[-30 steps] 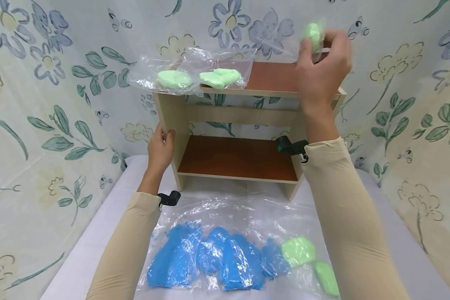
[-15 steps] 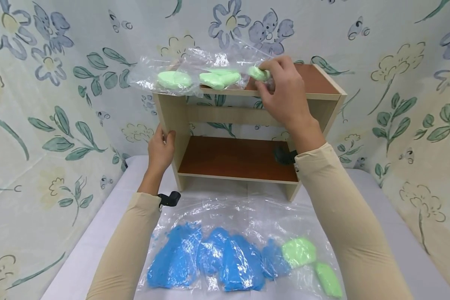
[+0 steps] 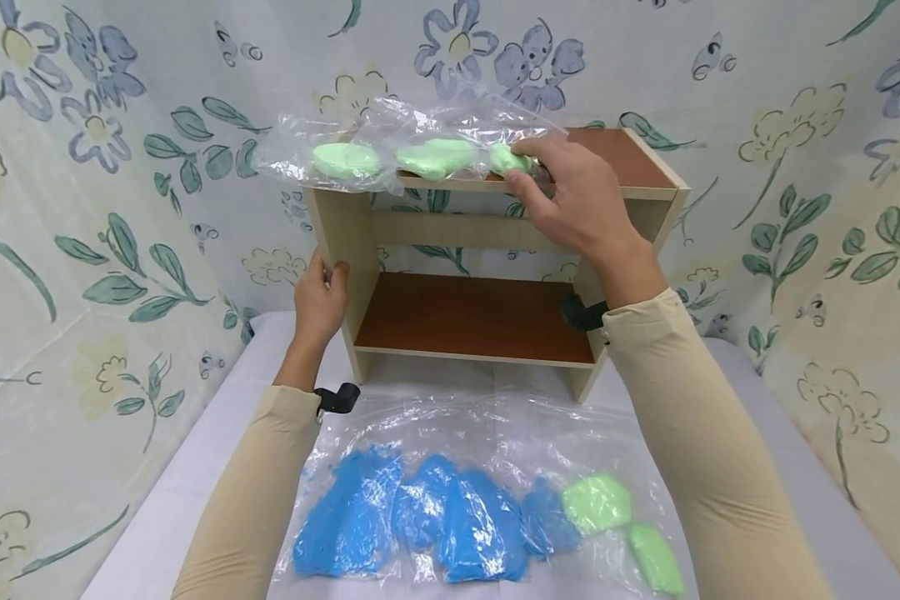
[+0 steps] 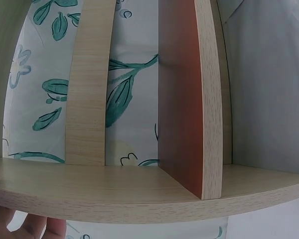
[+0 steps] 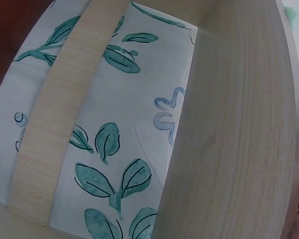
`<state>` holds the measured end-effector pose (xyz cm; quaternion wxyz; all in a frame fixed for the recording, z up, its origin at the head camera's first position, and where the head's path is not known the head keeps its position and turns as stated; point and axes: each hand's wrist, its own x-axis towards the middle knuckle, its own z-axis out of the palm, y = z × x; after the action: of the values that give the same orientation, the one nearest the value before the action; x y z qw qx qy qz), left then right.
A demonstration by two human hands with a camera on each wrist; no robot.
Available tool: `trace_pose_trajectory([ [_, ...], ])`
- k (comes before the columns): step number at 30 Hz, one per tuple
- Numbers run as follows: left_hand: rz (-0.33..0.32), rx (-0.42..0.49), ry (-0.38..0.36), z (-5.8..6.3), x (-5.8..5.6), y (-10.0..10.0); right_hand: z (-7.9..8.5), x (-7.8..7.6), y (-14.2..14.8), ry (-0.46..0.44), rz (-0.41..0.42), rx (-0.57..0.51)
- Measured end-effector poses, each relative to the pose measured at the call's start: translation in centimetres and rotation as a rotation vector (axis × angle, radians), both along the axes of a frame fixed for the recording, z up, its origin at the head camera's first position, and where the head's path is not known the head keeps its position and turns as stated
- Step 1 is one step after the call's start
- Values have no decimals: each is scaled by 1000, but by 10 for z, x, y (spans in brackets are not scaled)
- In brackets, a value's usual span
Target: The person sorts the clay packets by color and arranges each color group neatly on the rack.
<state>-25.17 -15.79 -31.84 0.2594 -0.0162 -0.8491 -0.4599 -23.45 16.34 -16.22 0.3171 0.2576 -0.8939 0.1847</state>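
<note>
1. This looks like a small staged recording booth, not a lived-in room.
2. Floral-printed cloth hangs as the walls on the left, far and right sides, creased like a draped sheet.
3. A plain white tabletop fills the near space.
4. On it stands only a small two-tier wooden shelf at the far side.

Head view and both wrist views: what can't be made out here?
- Right hand: its fingertips hide how they meet the third green bag, head view.
- Right wrist view: only the shelf and wall; hand cut off at the edge.
- Left hand: fingers hidden behind the shelf's side panel.
</note>
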Motion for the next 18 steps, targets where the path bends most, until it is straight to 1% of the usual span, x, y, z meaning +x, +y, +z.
trace_pose_trajectory([
  [7,3,2,-3,0,-1,0,-1,1,-1,-11,-39,7],
  [12,-1,5,-2,0,0,0,-1,1,-1,-12,-48,15],
  [15,0,1,8,-1,-1,-1,-2,1,0,-7,-32,16],
  [18,3,2,6,-2,-1,-2,-3,2,3,21,17,1],
])
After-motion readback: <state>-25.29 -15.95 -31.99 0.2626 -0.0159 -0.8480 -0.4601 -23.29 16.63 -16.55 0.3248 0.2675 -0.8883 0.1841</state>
